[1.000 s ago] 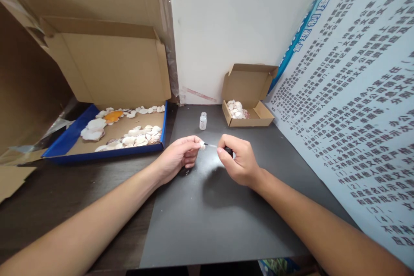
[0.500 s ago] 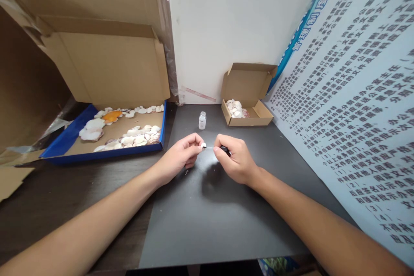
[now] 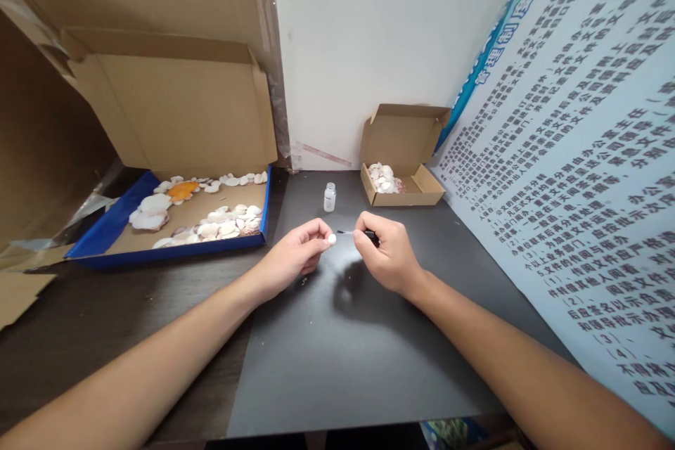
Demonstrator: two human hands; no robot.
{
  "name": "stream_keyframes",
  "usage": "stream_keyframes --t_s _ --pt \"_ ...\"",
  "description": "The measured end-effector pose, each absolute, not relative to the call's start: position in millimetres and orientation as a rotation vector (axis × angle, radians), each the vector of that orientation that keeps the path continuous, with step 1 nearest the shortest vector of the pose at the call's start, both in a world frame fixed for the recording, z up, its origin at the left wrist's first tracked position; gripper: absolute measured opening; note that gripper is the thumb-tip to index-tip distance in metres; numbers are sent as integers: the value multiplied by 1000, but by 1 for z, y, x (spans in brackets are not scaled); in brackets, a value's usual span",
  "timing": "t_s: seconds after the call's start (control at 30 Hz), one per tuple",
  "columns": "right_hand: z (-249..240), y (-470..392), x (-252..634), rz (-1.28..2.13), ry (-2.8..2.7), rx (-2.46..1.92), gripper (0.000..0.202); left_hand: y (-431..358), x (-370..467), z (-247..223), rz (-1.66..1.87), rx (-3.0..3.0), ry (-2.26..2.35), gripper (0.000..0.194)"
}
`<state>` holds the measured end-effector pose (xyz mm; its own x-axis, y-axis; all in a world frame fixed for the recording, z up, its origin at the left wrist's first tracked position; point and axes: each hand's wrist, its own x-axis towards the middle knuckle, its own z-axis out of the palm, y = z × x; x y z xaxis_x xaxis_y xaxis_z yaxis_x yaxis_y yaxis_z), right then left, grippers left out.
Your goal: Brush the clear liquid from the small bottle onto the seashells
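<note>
Between thumb and forefinger, my left hand [image 3: 300, 253] pinches a small white shell [image 3: 332, 239]. My right hand [image 3: 387, 253] is closed on the black cap of a brush applicator [image 3: 345, 232], whose thin stem points left. The brush tip is just right of the shell, a small gap apart from it. Behind the hands a small clear glass bottle [image 3: 330, 198] with a pale label stands upright and uncapped on the grey mat [image 3: 327, 380].
On the left, a blue-edged cardboard box [image 3: 174, 251] with its lid up holds many white shells and an orange one [image 3: 183, 190]. A smaller open box [image 3: 408, 198] of shells sits at the back right. A printed panel [image 3: 580, 190] bounds the right side.
My right hand has moved slightly right and up, so the brush tip has come away from the shell. My left hand still holds the shell in nearly the same place.
</note>
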<state>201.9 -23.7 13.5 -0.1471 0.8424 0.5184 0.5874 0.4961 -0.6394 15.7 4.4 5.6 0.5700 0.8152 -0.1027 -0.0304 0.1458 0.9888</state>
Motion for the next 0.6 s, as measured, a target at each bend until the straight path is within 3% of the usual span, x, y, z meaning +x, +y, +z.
stream_keyframes --t_s 0.6 --pt "14 -32 197 329 -1900 -993 22 6 15 2 714 1323 774 16"
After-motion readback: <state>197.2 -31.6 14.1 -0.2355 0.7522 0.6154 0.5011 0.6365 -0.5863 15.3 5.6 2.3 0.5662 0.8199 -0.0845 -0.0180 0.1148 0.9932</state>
